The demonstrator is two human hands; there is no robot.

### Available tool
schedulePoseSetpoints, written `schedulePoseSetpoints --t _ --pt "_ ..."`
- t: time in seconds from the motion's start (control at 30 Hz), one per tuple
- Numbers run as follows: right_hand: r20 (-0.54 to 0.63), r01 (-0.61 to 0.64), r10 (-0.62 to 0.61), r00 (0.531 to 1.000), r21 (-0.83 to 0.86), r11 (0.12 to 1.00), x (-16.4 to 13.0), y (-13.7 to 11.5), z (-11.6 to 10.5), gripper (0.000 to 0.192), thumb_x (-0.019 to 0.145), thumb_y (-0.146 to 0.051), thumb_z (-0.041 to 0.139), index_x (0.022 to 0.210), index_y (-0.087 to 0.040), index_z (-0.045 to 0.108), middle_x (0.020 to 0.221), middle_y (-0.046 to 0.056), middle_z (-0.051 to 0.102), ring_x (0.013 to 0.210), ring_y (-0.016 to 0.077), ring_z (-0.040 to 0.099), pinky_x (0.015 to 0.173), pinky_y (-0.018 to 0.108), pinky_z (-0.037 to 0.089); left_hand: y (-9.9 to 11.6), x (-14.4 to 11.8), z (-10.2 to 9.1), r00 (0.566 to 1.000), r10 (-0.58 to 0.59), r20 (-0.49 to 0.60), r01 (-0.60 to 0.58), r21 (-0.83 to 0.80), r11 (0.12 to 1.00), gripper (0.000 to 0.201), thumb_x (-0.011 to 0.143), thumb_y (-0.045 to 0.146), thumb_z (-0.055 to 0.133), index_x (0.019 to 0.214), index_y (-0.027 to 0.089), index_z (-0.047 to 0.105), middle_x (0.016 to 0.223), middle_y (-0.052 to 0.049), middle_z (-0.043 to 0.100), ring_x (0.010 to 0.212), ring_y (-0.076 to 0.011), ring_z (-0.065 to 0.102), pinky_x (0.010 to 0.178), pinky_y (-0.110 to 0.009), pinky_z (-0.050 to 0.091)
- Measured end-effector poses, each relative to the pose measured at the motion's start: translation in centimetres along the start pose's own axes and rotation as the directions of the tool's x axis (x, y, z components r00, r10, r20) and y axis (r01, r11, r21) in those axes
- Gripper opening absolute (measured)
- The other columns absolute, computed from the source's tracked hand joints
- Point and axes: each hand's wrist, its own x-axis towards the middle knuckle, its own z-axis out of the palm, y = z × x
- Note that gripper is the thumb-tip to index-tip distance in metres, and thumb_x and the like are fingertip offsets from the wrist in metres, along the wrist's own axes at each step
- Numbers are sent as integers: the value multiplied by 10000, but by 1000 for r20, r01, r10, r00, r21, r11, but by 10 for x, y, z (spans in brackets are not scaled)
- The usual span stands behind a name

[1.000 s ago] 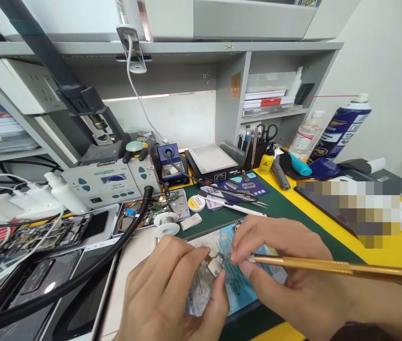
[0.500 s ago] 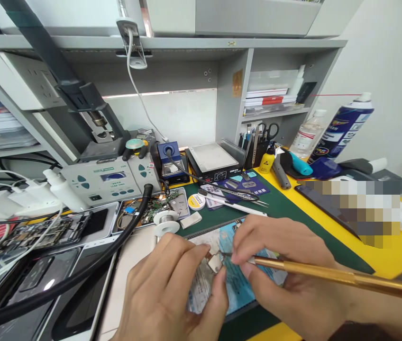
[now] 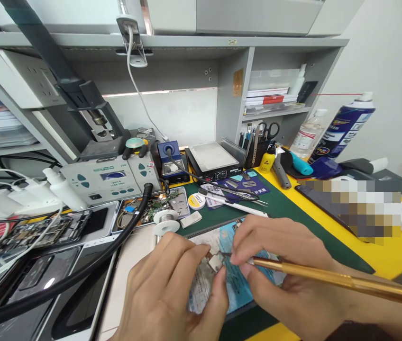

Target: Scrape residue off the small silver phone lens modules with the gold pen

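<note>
Between the thumb and fingertips of my left hand (image 3: 170, 284) is a small, flat, silvery square part (image 3: 215, 263), steadied against a printed blue-and-grey pad (image 3: 238, 289). My right hand (image 3: 289, 279) pinches a slim gold-handled tool (image 3: 322, 275) like a pen, low on its shaft. The tool's thin dark tip reaches the right edge of the silvery part. Whether that tip is a blade or a pick I cannot tell. Fingers cover some of the part's edges.
A green mat (image 3: 293, 232) lies under the pad. Left of it stand a solder spool (image 3: 166, 220), a tray of circuit boards (image 3: 144, 210) and a black hose (image 3: 115, 246). Behind are a white-handled soldering iron (image 3: 236, 207), a heating plate (image 3: 215, 157) and a rework station (image 3: 106, 175).
Both hands keep almost the same place and grip. The gold tool's rear end has dipped very slightly.
</note>
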Motion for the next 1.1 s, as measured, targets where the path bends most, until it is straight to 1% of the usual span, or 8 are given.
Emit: schedulePoseSetpoints --t 0.13,0.23,0.47,0.6,0.73,0.87,1.0,1.1 --pt "18 5 -5 1000 -1 1000 -2 2 0 237 732 -15 610 867 -209 624 748 -1 640 690 152 632 616 281 470 0 0 -1 1000 -4 14 4 -22 1000 239 791 113 742 1019 134 671 849 -63 647 766 -204 603 645 -351 509" --pt "14 -27 27 1000 21 999 -2 2 -1 221 760 -17 604 878 -201 640 768 -3 652 708 141 634 631 268 471 1 1 -2 998 -49 26 50 -53 997 238 807 113 724 1035 141 662 871 -56 644 786 -193 623 666 -337 524" --pt "133 -186 169 977 131 974 4 1 -9 133 815 -60 608 853 -176 660 781 10 658 656 123 607 612 248 481 3 6 -7 986 -135 96 146 -124 981 173 839 144 696 1007 176 676 793 -2 632 693 -124 617 604 -242 521" --pt "146 -296 272 951 182 938 5 2 -10 109 828 -95 610 830 -173 686 751 15 664 637 141 609 584 256 475 1 9 -9 978 -155 142 178 -172 969 201 866 157 675 1062 205 680 807 10 655 672 -100 624 561 -200 524" --pt "145 -365 338 930 251 897 8 1 -10 97 841 -125 608 840 -167 694 743 25 686 649 161 644 599 266 514 -2 11 -8 964 -197 179 234 -218 947 284 895 160 652 1160 260 672 835 35 670 664 -81 631 591 -184 547" --pt "147 -388 360 921 275 880 9 1 -9 79 851 -144 617 848 -157 695 742 37 695 647 172 653 585 274 521 -5 12 -8 961 -203 188 249 -271 930 308 907 185 658 1184 319 674 854 55 691 703 -73 659 618 -157 552" --pt "156 -395 364 918 307 866 7 1 -9 74 865 -152 620 878 -158 693 741 36 689 630 168 640 562 271 510 -8 10 -10 961 -220 165 265 -349 899 321 916 186 652 1179 365 692 965 37 744 856 -118 713 647 -171 581" --pt "158 -383 349 924 350 855 6 1 -10 74 889 -168 624 919 -163 691 753 33 690 634 163 646 572 269 526 -11 11 -13 935 -278 220 351 -453 819 315 930 206 641 1179 384 715 927 30 744 756 -114 698 608 -175 578"
